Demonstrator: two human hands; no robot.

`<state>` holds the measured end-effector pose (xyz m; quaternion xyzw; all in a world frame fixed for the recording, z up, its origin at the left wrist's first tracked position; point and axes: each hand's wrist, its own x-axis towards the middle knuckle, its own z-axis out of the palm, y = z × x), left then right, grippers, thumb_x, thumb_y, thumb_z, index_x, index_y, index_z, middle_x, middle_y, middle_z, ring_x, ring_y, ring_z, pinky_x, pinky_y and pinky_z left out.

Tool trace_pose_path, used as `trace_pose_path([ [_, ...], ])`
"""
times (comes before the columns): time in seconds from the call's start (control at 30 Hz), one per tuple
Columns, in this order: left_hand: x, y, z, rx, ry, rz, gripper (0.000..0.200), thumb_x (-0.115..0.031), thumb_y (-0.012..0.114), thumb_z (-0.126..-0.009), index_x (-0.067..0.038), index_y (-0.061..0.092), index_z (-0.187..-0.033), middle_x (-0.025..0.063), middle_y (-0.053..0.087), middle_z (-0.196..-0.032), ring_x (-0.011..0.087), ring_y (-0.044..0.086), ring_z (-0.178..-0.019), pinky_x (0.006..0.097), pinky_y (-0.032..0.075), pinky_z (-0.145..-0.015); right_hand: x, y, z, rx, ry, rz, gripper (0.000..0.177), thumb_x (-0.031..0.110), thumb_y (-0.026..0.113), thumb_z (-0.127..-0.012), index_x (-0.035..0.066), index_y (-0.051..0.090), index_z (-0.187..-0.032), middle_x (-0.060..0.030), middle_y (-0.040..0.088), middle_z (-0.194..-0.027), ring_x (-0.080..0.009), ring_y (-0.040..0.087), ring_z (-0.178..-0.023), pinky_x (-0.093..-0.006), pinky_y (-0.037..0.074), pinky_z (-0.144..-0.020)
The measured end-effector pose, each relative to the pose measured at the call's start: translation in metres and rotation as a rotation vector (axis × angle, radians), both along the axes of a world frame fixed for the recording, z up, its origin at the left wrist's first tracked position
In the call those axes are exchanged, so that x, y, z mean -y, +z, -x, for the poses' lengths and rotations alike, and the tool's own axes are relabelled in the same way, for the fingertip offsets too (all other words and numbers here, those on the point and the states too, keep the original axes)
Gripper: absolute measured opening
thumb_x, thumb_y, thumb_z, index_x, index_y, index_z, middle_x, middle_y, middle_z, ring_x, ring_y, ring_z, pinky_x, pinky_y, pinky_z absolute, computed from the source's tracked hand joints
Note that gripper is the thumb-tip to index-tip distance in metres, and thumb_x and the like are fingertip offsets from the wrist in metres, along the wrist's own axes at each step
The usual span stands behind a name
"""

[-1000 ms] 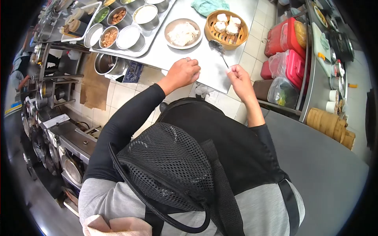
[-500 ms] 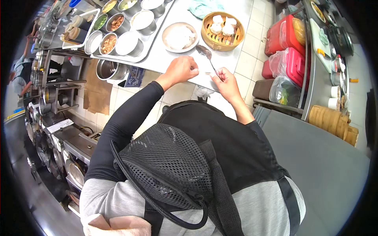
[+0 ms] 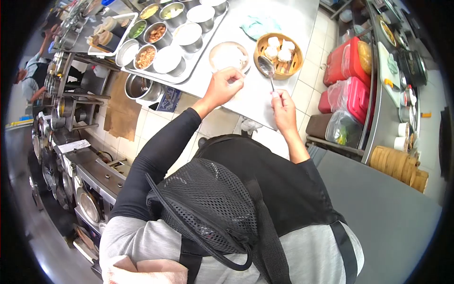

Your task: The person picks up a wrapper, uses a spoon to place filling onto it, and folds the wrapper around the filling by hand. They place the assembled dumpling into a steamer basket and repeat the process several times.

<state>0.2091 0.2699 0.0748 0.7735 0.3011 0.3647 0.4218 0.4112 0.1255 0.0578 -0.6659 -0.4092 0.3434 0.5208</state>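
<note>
My right hand [image 3: 284,110] grips a metal spoon [image 3: 267,67] by the end of its handle. The spoon's bowl overlaps the near left rim of a round bamboo steamer [image 3: 297,66]. Several pale dumplings [image 3: 283,55] sit inside it on the slatted base. Beside the steamer stands a shallow dish [image 3: 215,48] with a white filling or paste [image 3: 229,56]. My left hand [image 3: 223,89] hovers at the near side of this dish, its fingers curled together in a pinch; I cannot tell what is between them.
A metal tray [image 3: 177,78] at the left carries several steel containers of chopped ingredients. Behind the steamer lies a green cloth [image 3: 260,26]. Red bins [image 3: 347,61] fill the right-hand shelving, near stacked bamboo steamers [image 3: 393,165]. Another person [image 3: 34,78] is at the far left.
My right hand has moved the spoon from the gap between dish and steamer to over the steamer's rim. My left hand stays pinched near the dish. The whole view has shifted slightly.
</note>
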Motion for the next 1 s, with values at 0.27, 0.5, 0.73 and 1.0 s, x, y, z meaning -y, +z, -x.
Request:
trace_pose_path([
  [0.27, -0.008, 0.001, 0.05, 0.754, 0.106, 1.204, 0.037, -0.016, 0.041, -0.094, 0.008, 0.052, -0.12, 0.028, 0.065, -0.116, 0.0412, 0.067, -0.105, 0.0542, 0.058, -0.093, -0.065, 0.088, -0.011, 0.864, 0.312, -0.062, 0.031, 0.005, 0.05, -0.092, 0.008, 0.065, -0.119, -0.0216, 0.07, -0.099, -0.0415, 0.067, -0.095, -0.0519, 0.053, -0.08],
  [0.5, -0.002, -0.018, 0.055, 0.861, 0.104, 1.244, 0.046, -0.018, 0.044, -0.095, 0.013, 0.049, -0.129, 0.0289, 0.062, -0.125, 0.0422, 0.065, -0.111, 0.0526, 0.054, -0.101, -0.099, 0.084, 0.011, 1.1, 0.488, 0.075, 0.031, 0.004, 0.05, -0.086, 0.006, 0.069, -0.111, -0.022, 0.071, -0.09, -0.0405, 0.07, -0.086, -0.0535, 0.055, -0.073],
  [0.73, 0.0, -0.033, 0.048, 1.021, 0.115, 1.223, 0.039, -0.017, 0.053, -0.094, 0.008, 0.054, -0.123, 0.0217, 0.063, -0.124, 0.0373, 0.063, -0.115, 0.0521, 0.049, -0.105, -0.113, 0.066, 0.02, 1.044, 0.582, 0.209, 0.022, 0.005, 0.054, -0.084, 0.004, 0.071, -0.098, -0.0248, 0.071, -0.089, -0.0406, 0.071, -0.086, -0.0537, 0.056, -0.075],
  [1.0, 0.001, -0.037, 0.057, 0.998, 0.202, 1.215, 0.033, -0.016, 0.051, -0.096, 0.005, 0.056, -0.12, 0.0179, 0.064, -0.121, 0.0337, 0.062, -0.116, 0.0514, 0.047, -0.108, -0.143, 0.071, 0.001, 0.318, 0.597, 0.592, 0.025, 0.009, 0.056, -0.093, 0.005, 0.074, -0.11, -0.0068, 0.066, -0.074, -0.0175, 0.06, -0.056, -0.0355, 0.05, -0.051],
])
